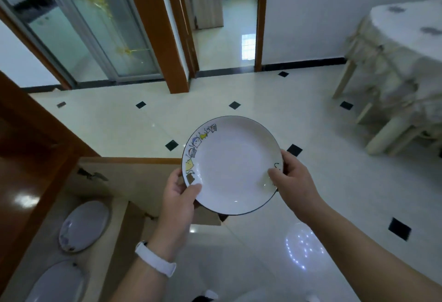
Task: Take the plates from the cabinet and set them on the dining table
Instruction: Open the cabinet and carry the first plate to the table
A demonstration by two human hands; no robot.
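Note:
A white plate [232, 165] with a dark rim and small cartoon figures along its left edge is held level over the tiled floor. My left hand [178, 193] grips its near-left edge, thumb on top. My right hand [293, 179] grips the right edge, thumb lying on the plate's face. Two more white plates [83, 225] [57, 282] lie on a shelf of the open cabinet [114, 218] at the lower left. The dining table [406, 46], draped in a pale cloth, stands at the far right.
The cabinet's open door [134, 182] juts out just behind the held plate. A pale stool [392, 132] stands under the table's near side. Wooden door frames [157, 29] and a glass sliding door [95, 26] lie ahead. Glossy tiled floor [263, 115] stretches between me and the table.

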